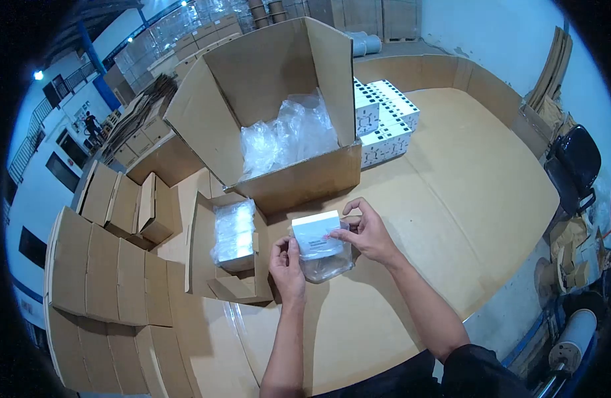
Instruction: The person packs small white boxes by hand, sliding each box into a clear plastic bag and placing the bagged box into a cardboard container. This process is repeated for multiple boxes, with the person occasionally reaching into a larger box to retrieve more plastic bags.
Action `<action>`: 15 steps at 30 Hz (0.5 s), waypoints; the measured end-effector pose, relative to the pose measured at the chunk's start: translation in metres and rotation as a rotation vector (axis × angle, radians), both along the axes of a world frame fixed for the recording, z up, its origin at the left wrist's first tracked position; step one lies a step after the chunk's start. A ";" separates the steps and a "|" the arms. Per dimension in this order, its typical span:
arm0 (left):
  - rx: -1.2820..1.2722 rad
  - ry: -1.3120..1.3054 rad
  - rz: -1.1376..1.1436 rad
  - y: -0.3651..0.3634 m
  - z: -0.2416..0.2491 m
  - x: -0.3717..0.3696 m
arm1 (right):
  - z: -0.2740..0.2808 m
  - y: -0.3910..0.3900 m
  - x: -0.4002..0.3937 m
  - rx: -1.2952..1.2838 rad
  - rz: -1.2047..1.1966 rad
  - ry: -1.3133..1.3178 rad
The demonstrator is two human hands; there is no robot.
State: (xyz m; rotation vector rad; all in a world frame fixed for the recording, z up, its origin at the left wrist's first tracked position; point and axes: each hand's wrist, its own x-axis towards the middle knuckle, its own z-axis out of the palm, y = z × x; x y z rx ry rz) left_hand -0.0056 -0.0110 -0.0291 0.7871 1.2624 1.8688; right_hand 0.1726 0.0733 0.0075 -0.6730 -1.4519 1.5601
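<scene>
I have the white box [318,235] in front of the big box [299,182], on the side close to me. A clear bag [326,266] is around it, and the loose end of the bag pokes out below. My left hand [289,268] is closed on the left edge of the white box. My right hand [370,232] is at its right side, with the thumb on the front and a finger bent up high. I can't tell if those fingers pinch tight or just touch.

The big box is open, and a heap of clear bags [289,136] sits inside it. A smaller brown box [200,245] is open too, in front of the big box and to its left. It has wrapped boxes [234,232] in it. Spotty white boxes [387,142] are piled just to the right of the big box. All of these are on the brown surface [471,172]. Well to the left of the big box, lots of brown boxes [106,265] stand in rows. A black chair [576,166] is far to its right.
</scene>
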 end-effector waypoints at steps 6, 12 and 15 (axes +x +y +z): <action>0.083 -0.123 -0.033 0.002 0.010 0.008 | -0.002 0.003 0.001 -0.061 -0.075 -0.035; 0.142 -0.220 -0.065 0.008 0.009 0.008 | -0.016 0.011 0.002 -0.097 -0.097 0.032; 0.132 -0.230 -0.075 0.008 0.008 0.010 | -0.017 0.010 0.000 -0.069 -0.099 0.096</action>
